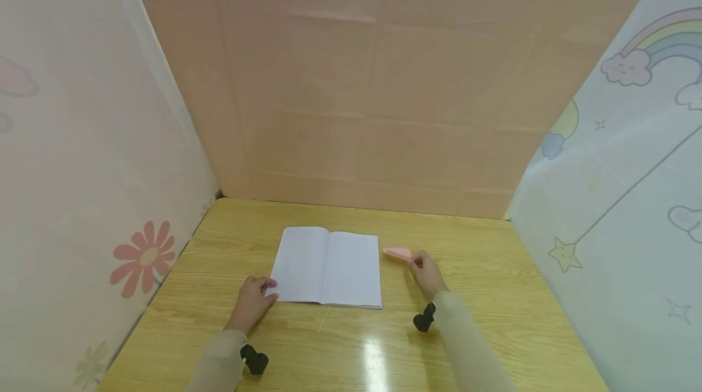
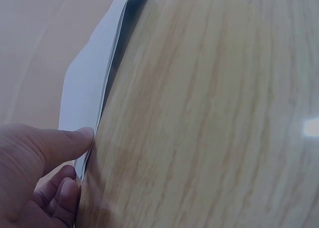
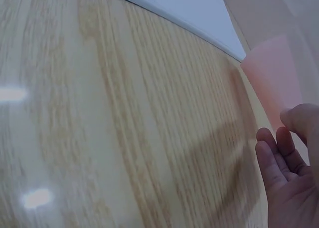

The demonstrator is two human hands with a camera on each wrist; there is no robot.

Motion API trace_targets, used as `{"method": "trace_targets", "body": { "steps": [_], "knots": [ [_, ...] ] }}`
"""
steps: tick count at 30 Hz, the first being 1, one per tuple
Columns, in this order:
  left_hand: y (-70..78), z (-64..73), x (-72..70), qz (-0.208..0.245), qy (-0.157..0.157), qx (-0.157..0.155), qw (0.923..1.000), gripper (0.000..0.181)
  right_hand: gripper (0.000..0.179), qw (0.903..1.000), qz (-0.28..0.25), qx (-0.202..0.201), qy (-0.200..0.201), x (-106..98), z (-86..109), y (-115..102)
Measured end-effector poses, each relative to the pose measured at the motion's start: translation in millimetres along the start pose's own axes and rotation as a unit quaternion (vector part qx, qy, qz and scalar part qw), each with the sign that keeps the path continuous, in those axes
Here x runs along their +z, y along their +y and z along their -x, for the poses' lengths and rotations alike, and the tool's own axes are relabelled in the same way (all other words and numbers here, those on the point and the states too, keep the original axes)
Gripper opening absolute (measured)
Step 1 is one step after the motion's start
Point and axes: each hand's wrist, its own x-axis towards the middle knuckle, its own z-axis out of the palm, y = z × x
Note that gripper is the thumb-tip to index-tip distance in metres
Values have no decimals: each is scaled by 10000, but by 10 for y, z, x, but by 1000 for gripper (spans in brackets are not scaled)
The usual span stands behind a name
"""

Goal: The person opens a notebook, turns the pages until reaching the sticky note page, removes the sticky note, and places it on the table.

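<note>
An open notebook (image 1: 353,270) with lined white pages lies on the wooden table. At its lower left corner, my left hand (image 1: 253,302) pinches the edge of the pages. The left wrist view shows that thumb (image 2: 82,138) on the page, with the other fingers curled at the edge. To the right of the notebook, my right hand (image 1: 428,274) holds a small pink paper slip (image 1: 397,252) by one end, between thumb and fingers. In the right wrist view the slip (image 3: 274,78) stands above the tabletop, close to the notebook's corner, and casts a shadow.
A thin pale ribbon or strip (image 1: 323,320) sticks out below the notebook's spine. The wooden table (image 1: 219,245) meets a tan back panel (image 1: 356,105) and printed side walls. Each wrist carries a black camera (image 1: 425,317).
</note>
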Motion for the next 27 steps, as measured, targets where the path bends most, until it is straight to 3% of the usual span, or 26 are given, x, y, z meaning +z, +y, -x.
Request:
{"method": "trace_targets", "body": {
  "steps": [15,27],
  "knots": [
    [11,11,-7,55,1,-48,10000,19,15,9994,328,-83,24,45,-53,154],
    [-2,0,3,70,13,-71,9999,18,6,9983,531,-239,11,44,-63,148]
  ]
}}
